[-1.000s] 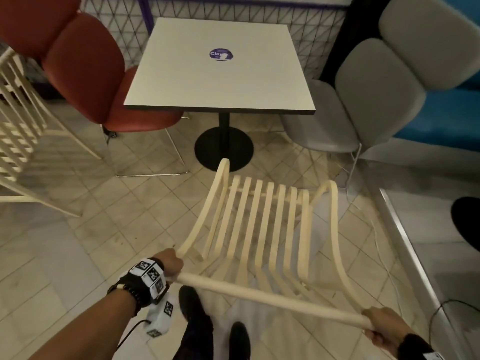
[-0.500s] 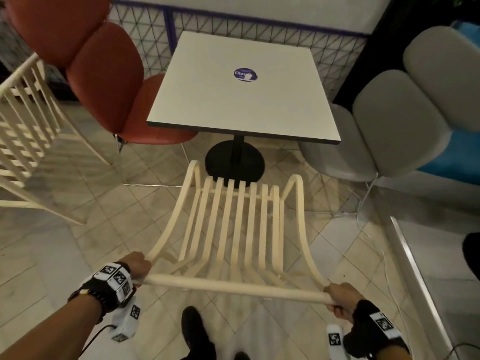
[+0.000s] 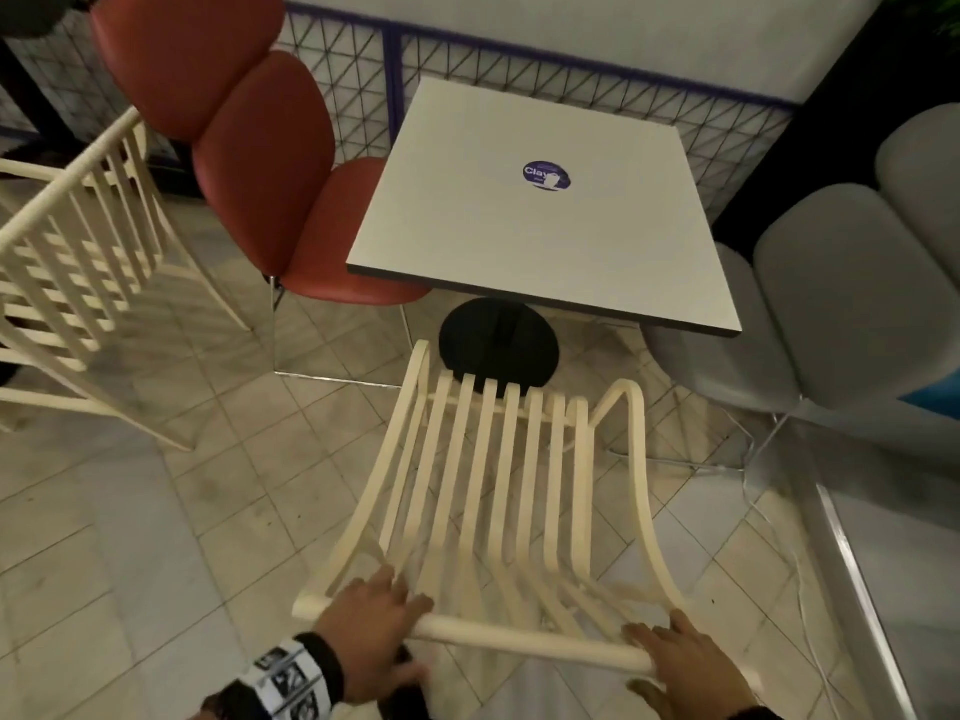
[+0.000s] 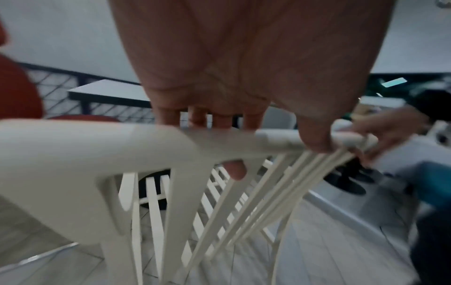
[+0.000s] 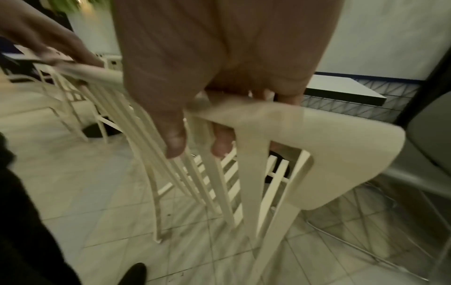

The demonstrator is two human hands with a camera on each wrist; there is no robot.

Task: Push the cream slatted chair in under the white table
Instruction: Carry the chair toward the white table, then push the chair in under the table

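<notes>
Cream slatted chair (image 3: 498, 491) facing white table (image 3: 545, 220)

Head view looks steeply down; both wrist views sit close, sharing the chair's top rail (image 3: 524, 639).

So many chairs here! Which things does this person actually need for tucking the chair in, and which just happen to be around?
Needed:
cream slatted chair
white table
left hand and right hand, both on the chair's top rail

Just around:
red chair
grey chair
second cream chair

Dim light. Tiled floor (image 3: 156, 537). Red chair (image 3: 260, 163) upper left, grey chair (image 3: 831, 304) right, mesh fence (image 3: 519, 75) top.
</notes>
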